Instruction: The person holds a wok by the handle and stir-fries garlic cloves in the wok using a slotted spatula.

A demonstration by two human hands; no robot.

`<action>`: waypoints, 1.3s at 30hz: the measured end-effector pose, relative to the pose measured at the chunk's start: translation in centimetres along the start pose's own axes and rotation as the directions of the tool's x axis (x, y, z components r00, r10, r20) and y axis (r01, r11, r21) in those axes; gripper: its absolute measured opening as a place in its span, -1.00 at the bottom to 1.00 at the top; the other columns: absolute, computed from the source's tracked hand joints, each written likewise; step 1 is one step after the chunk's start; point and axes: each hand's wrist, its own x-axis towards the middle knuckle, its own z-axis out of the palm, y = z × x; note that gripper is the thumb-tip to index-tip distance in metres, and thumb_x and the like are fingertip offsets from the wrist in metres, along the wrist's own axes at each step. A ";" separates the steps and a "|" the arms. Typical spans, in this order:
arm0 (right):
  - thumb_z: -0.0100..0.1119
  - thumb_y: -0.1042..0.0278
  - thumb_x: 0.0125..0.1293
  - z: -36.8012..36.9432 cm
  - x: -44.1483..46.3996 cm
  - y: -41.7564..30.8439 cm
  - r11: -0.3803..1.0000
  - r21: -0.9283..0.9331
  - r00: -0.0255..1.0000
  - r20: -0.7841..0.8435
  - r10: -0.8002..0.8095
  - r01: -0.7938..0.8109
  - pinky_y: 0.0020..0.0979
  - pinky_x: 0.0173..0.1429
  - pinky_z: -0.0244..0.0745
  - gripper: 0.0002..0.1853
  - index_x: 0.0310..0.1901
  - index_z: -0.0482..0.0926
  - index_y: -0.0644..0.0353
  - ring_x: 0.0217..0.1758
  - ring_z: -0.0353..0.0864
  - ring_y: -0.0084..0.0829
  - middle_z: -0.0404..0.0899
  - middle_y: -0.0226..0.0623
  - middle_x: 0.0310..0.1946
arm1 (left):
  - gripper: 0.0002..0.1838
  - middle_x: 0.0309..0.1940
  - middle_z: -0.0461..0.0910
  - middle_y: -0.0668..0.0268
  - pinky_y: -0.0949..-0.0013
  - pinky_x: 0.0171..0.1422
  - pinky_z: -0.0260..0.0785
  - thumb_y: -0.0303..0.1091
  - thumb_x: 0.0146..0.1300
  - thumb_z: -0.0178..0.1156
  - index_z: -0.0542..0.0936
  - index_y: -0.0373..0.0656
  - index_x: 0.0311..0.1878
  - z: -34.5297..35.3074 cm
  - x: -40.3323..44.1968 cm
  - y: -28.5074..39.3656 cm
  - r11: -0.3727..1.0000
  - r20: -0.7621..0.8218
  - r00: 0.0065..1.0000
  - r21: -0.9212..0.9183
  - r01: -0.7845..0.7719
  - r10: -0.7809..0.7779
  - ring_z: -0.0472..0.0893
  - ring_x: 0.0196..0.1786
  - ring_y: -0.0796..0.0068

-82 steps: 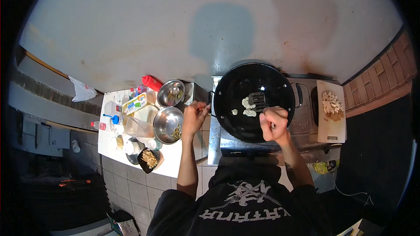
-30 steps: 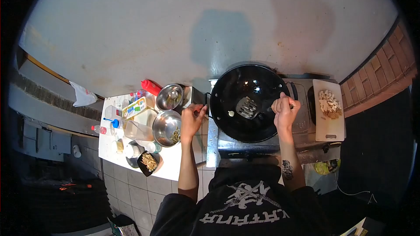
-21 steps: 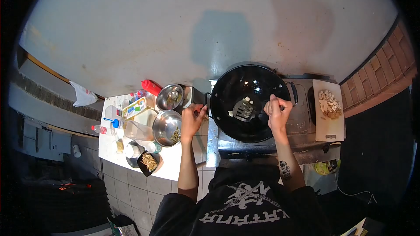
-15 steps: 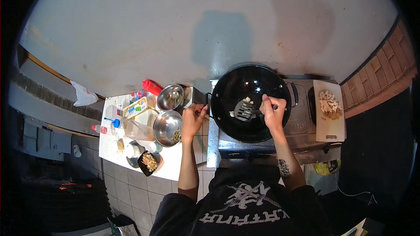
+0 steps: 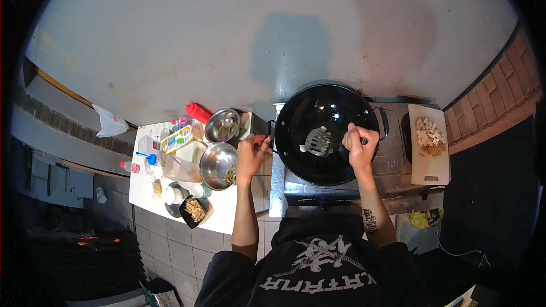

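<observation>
A large black wok stands on the metal stove. My left hand is closed at the wok's left handle, with its fingers round it. In my right hand, above the wok's right part, is the handle of a slotted spatula. The spatula's flat head lies low in the wok, against a few small white pieces. Part of these pieces is hidden under the spatula.
On the white table at left stand two steel bowls, a black bowl of pale strips, bottles and a red squeeze bottle. A cutting board with chopped pale food lies right of the wok.
Since the earliest frame, the spatula head has moved down and left in the wok, and the white pieces look smaller or more covered. Recently my right hand moved slightly right. My left hand stays at the handle.
</observation>
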 end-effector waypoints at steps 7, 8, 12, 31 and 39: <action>0.02 0.53 0.32 0.1 -0.4 1.3 0.999 0.035 0.999 -0.024 0.026 -0.025 -0.51 -0.61 -0.07 -0.53 -0.79 0.24 0.24 -0.73 0.13 -0.75 0.22 -0.55 -0.84 | -0.71 -0.55 0.52 0.13 0.33 -0.29 0.32 -0.30 0.19 0.28 0.64 -0.42 -0.25 -0.4 0.0 1.0 0.996 0.062 0.995 0.035 0.076 -0.078 0.50 -0.45 0.37; 0.03 0.53 0.32 0.1 -0.4 1.4 0.999 0.029 0.999 -0.020 0.036 -0.035 -0.51 -0.61 -0.06 -0.53 -0.79 0.26 0.26 -0.73 0.14 -0.75 0.23 -0.54 -0.84 | -0.71 -0.55 0.52 0.13 0.33 -0.29 0.32 -0.30 0.19 0.28 0.64 -0.42 -0.25 -0.4 -0.1 1.0 0.996 0.061 0.995 0.038 0.079 -0.081 0.50 -0.45 0.37; 0.05 0.53 0.29 0.3 -0.4 1.6 0.998 -0.060 1.000 0.009 0.028 -0.028 -0.49 -0.61 -0.01 -0.57 -0.77 0.32 0.31 -0.73 0.17 -0.74 0.26 -0.51 -0.84 | -0.70 -0.54 0.53 0.12 0.32 -0.29 0.33 -0.27 0.20 0.28 0.64 -0.41 -0.26 -0.1 -0.1 0.7 0.999 0.028 0.998 0.020 0.050 -0.050 0.51 -0.45 0.35; 0.11 0.54 0.23 -1.0 0.1 -1.9 0.932 -0.286 0.974 0.092 -0.206 0.224 -0.40 -0.62 -0.15 -0.54 -0.77 0.15 0.27 -0.81 0.04 -0.64 0.00 -0.39 -0.85 | -0.74 -0.53 0.55 0.16 0.33 -0.29 0.34 -0.30 0.19 0.29 0.65 -0.37 -0.25 -0.1 -0.1 0.7 0.998 0.028 0.998 0.016 0.062 -0.063 0.52 -0.44 0.38; 0.02 0.56 0.28 -1.6 -0.8 -1.6 0.981 -0.046 0.982 0.027 -0.188 0.189 -0.47 -0.64 -0.09 -0.53 -0.78 0.15 0.26 -0.82 0.07 -0.67 0.10 -0.47 -0.87 | -0.73 -0.54 0.56 0.10 0.32 -0.33 0.35 -0.31 0.19 0.29 0.64 -0.40 -0.28 -0.2 -0.1 0.8 0.998 0.013 0.999 0.052 0.033 -0.034 0.53 -0.49 0.34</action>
